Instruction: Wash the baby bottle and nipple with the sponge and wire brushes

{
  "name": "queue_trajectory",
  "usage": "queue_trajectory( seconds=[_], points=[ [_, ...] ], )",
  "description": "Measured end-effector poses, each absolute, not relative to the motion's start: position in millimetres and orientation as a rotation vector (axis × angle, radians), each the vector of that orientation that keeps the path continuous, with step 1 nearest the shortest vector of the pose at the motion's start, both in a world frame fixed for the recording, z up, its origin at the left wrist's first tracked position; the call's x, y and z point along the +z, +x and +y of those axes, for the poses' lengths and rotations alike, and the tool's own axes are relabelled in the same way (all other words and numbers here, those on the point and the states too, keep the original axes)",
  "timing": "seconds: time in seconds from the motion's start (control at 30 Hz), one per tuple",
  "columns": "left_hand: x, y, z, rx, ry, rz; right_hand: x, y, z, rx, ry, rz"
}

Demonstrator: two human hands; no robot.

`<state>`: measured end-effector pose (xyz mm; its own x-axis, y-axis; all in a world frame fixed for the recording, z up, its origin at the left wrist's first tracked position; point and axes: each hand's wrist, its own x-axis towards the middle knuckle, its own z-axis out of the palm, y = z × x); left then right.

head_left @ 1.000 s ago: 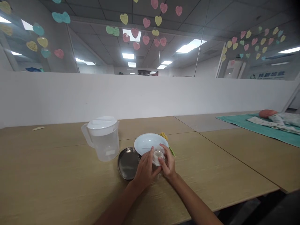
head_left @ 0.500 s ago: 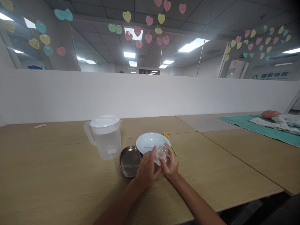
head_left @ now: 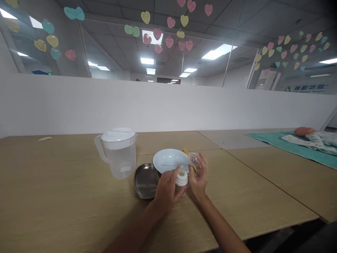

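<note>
My left hand [head_left: 167,188] is closed around a baby bottle [head_left: 181,179] with a white collar and a clear teat pointing up. Most of the bottle's body is hidden behind my fingers. Just to the right, my right hand [head_left: 198,177] grips a clear dome-shaped bottle cap [head_left: 193,159], held apart from the bottle and slightly above it. Behind both hands stands a pale blue-white bowl [head_left: 168,156] with a thin straight thing across it. A shiny metal tray [head_left: 145,182] lies at the left of my left hand.
A lidded, translucent plastic pitcher [head_left: 122,154] stands left of the tray. Something yellow and green, perhaps a brush [head_left: 185,151], lies partly hidden by the bowl. At the far right, a green towel [head_left: 273,135] bears folded cloth and a reddish-pink object [head_left: 304,131]. A white wall [head_left: 168,109] borders the table.
The clear cap has come off the bottle top; my right hand has lifted it up and to the right. The teat is now uncovered. My left hand still holds the bottle.
</note>
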<state>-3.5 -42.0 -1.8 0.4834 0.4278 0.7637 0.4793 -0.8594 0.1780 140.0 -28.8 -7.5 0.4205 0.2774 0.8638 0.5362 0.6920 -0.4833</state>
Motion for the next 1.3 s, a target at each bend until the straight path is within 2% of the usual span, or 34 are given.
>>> queue_trajectory(
  seconds=[0.23, 0.53, 0.9, 1.3],
  points=[
    [-2.8, -3.4, -42.3, -1.360, -2.631, -0.818, -14.7, 147.2, -17.3, 0.231, -0.890, -1.279],
    [-0.4, -5.3, -42.8, -1.365, -2.670, -0.807, -14.1, 153.3, -18.5, 0.394, -0.981, -1.531],
    [-0.7, -5.5, -44.4, -1.364, -2.660, -0.817, -15.0, 151.5, -22.3, 0.030, -1.088, -1.519],
    [-0.7, 0.8, -48.4, -1.374, -2.526, -0.997, -10.5, 144.9, -35.2, 0.061, -0.902, -1.728]
  ],
)
